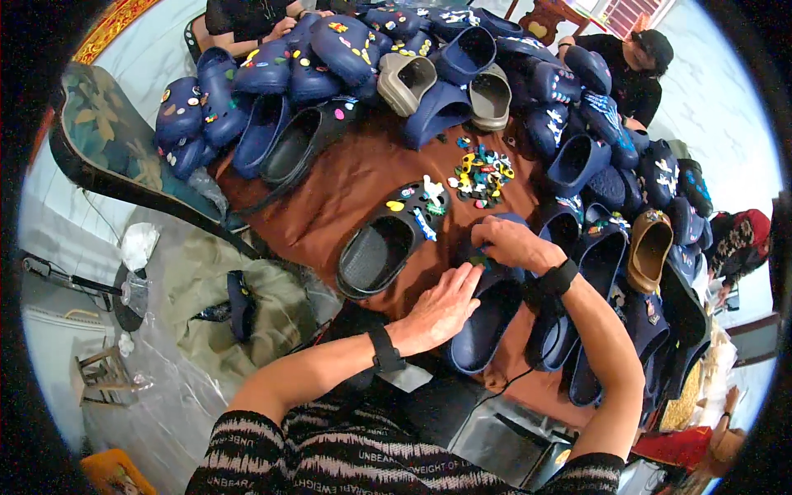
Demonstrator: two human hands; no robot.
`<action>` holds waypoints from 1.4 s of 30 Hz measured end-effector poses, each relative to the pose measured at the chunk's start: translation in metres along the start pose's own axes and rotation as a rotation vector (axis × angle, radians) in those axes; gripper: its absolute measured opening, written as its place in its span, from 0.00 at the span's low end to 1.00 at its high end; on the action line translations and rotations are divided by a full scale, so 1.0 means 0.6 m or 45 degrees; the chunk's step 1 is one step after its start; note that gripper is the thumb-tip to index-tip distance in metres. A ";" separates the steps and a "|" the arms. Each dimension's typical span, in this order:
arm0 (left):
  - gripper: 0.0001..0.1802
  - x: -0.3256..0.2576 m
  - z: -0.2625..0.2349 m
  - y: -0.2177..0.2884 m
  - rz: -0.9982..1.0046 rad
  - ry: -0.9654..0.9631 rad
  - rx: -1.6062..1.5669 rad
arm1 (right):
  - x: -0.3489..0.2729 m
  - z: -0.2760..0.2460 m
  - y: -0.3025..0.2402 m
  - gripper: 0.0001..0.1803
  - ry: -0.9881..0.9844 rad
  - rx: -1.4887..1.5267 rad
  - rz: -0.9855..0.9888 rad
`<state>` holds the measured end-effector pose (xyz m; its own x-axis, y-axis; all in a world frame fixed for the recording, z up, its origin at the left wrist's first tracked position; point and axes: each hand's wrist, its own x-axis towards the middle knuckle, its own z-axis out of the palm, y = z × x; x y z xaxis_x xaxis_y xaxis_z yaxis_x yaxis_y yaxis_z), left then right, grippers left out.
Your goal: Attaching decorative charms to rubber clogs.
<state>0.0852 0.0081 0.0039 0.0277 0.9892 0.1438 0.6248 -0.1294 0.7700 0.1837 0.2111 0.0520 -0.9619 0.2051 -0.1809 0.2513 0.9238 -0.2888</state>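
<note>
A navy clog (478, 334) lies in front of me, its toe pointing away and its opening toward me. At the left edge of its opening, my left hand (437, 312) holds the clog, fingers fairly straight on its upper and thumb by the rim. A small green charm (479, 261) shows by those fingertips. My right hand (518, 246) is bent over the toe with its fingers pinched together; what they hold is hidden. Just left stands a black clog (379, 252) with white, yellow, green and blue charms on its toe. Beyond my hands is a pile of loose colourful charms (483, 175).
Navy clogs (342, 49) heap along the far side of the brown-covered table (289, 231), with more to my right, including a brown clog (650, 252). A camouflage chair back (107, 124) stands left. Other people (631, 70) sit around. A thin cable (507, 384) hangs near my right forearm.
</note>
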 end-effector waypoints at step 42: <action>0.15 0.134 -0.261 -0.180 0.044 0.321 0.366 | 0.096 -0.068 -0.024 0.12 0.413 0.260 0.147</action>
<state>-0.1025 0.0907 0.0297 -0.1178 0.9320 0.3427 0.8214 -0.1025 0.5610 0.1202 0.2229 0.0843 -0.9018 0.4258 0.0736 0.3449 0.8119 -0.4710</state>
